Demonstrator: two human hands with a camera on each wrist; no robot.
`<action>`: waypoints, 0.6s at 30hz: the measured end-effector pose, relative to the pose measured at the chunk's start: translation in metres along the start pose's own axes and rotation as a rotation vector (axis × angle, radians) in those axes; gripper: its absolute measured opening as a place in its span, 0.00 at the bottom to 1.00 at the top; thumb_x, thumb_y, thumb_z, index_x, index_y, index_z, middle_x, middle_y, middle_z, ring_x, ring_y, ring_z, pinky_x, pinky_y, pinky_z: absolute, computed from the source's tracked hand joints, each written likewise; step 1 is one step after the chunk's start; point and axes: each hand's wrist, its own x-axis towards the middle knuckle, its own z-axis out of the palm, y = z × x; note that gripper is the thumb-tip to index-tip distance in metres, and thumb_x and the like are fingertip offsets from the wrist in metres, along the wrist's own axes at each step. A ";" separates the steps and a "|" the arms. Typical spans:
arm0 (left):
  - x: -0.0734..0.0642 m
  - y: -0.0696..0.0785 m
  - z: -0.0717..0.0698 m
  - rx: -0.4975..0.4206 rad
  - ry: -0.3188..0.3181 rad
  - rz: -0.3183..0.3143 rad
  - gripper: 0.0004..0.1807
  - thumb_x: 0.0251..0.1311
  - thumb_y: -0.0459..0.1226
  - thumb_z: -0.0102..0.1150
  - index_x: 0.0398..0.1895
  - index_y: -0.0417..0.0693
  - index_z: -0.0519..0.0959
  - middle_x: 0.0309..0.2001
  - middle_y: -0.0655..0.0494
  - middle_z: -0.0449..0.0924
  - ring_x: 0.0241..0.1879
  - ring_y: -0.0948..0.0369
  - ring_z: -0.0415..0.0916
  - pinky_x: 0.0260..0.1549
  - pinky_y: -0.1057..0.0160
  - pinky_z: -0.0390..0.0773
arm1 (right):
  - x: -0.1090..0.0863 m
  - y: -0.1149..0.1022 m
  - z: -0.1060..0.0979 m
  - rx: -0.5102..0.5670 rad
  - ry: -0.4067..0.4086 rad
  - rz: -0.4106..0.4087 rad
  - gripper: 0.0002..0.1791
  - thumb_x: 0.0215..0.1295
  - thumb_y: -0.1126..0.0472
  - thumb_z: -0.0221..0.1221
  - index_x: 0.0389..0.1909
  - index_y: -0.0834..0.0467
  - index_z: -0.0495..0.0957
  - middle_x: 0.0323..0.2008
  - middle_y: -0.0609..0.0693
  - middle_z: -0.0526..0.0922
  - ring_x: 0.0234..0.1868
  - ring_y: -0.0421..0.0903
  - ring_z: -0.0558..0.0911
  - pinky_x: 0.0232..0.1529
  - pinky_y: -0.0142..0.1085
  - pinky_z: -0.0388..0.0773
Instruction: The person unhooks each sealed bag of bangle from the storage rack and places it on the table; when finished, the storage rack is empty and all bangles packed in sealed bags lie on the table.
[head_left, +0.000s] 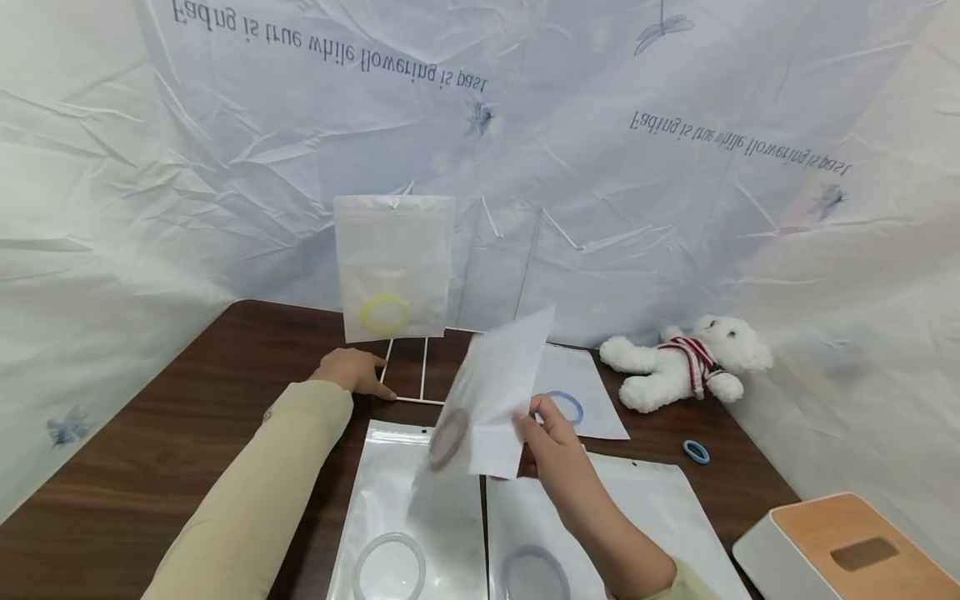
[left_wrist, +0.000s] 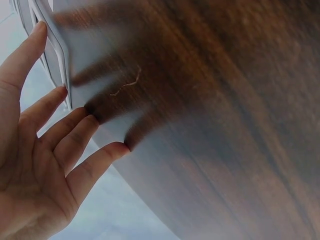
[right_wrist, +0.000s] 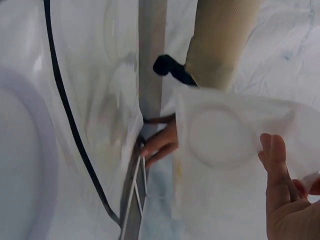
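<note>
My right hand (head_left: pixel 558 450) pinches a white zip bag (head_left: pixel 498 392) near its edge; the bag is tilted and blurred in the head view. A ring shape shows through this bag (right_wrist: pixel 220 150) in the right wrist view. My left hand (head_left: pixel 351 372) rests on the table with fingers spread, its thumb touching the white wire stand (head_left: pixel 408 398). In the left wrist view, the left hand's (left_wrist: pixel 52 145) fingertips press the wood beside the stand's wire. From one hook of the stand hangs another white bag (head_left: pixel 393 258) with a yellow ring on it.
Two large silvery bags (head_left: pixel 420 500) with pale rings lie at the front of the dark wooden table (head_left: pixel 150 417). A bag with a blue ring (head_left: pixel 592 392), a small blue ring band (head_left: pixel 696 452), a white plush dog (head_left: pixel 682 362) and a wood-topped box (head_left: pixel 855 542) are on the right.
</note>
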 end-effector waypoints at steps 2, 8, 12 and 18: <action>-0.006 0.004 -0.005 0.010 -0.011 0.001 0.43 0.58 0.60 0.64 0.73 0.50 0.67 0.67 0.37 0.68 0.58 0.37 0.71 0.39 0.50 0.78 | -0.004 0.003 0.004 0.032 -0.056 0.035 0.13 0.77 0.59 0.45 0.49 0.67 0.64 0.36 0.57 0.83 0.31 0.47 0.85 0.35 0.42 0.83; -0.007 0.002 -0.009 0.017 -0.027 0.009 0.41 0.60 0.58 0.62 0.74 0.51 0.67 0.69 0.37 0.66 0.61 0.36 0.69 0.44 0.47 0.78 | -0.014 0.020 0.026 0.080 -0.171 0.135 0.11 0.75 0.59 0.46 0.46 0.64 0.65 0.33 0.52 0.84 0.31 0.43 0.84 0.32 0.36 0.81; -0.007 0.003 -0.010 0.019 -0.045 0.008 0.41 0.61 0.57 0.62 0.74 0.50 0.66 0.70 0.36 0.65 0.62 0.36 0.68 0.48 0.44 0.77 | -0.014 0.034 0.042 0.101 -0.227 0.199 0.09 0.75 0.60 0.45 0.45 0.63 0.67 0.33 0.53 0.84 0.32 0.44 0.85 0.32 0.37 0.82; -0.005 0.003 -0.008 0.020 -0.049 0.023 0.40 0.61 0.56 0.63 0.73 0.49 0.67 0.69 0.37 0.65 0.64 0.36 0.66 0.54 0.41 0.73 | -0.014 0.049 0.068 0.096 -0.242 0.307 0.08 0.74 0.60 0.45 0.44 0.60 0.69 0.35 0.54 0.84 0.35 0.47 0.86 0.33 0.41 0.83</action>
